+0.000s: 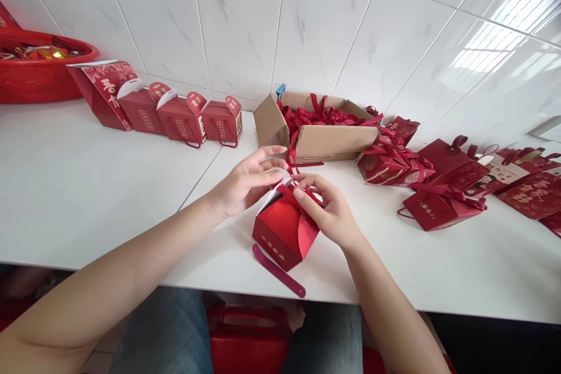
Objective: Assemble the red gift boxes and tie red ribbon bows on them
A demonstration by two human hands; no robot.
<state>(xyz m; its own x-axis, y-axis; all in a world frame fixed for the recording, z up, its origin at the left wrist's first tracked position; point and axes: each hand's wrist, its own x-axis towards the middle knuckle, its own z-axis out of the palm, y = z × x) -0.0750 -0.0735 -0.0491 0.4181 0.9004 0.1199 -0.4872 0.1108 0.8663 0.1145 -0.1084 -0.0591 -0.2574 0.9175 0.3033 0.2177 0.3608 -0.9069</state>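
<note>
A small red gift box (283, 228) with pale printing on its front stands on the table before me. At its top left, a flap with a white inner side stands up, and my left hand (243, 182) has its thumb and fingers about that flap. My right hand (329, 210) pinches the red ribbon (286, 191) at the top of the box, the thumb lying along the rounded right flap. Part of the ribbon is hidden behind the fingers. A dark red strip (278, 272) with small holes at its ends lies in front of the box.
Behind the box, a cardboard carton (337, 141) holds many red ribbons (322, 114). Several red handled boxes (179, 120) stand left along the tiled wall, with a red basket (44, 79) beyond. More ribboned boxes (432, 208) stand right. The white table's (210, 266) front edge is near my legs.
</note>
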